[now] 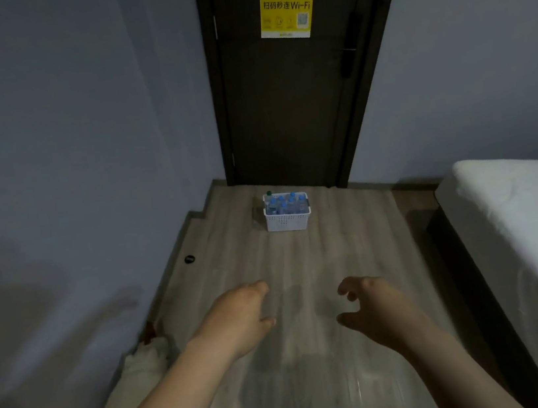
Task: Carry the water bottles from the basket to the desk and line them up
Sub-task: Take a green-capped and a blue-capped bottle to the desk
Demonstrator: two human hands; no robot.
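A dim room: a dark door (290, 97) closes the far end of the wood-look floor (304, 268), and a white-sheeted bed (532, 218) runs along your right. Your two bare forearms reach out over the floor. Your left hand (242, 318) and right hand (376, 310) are held apart, fingers loosely curled and holding nothing; neither one has a bottle. Well ahead of them, just in front of the door, the white perforated basket (288, 222) stands on the floor. It is packed with upright water bottles (286, 203), most of them blue-capped, with one green cap (269, 193) showing at its back left corner. A yellow Wi-Fi notice (287, 17) is stuck high on the door.

By the look of it, the job has barely begun. The basket seems full, no bottle is out of it, and the desk is not in view, so every carry and the lining-up remain. First you must close the gap to the basket.
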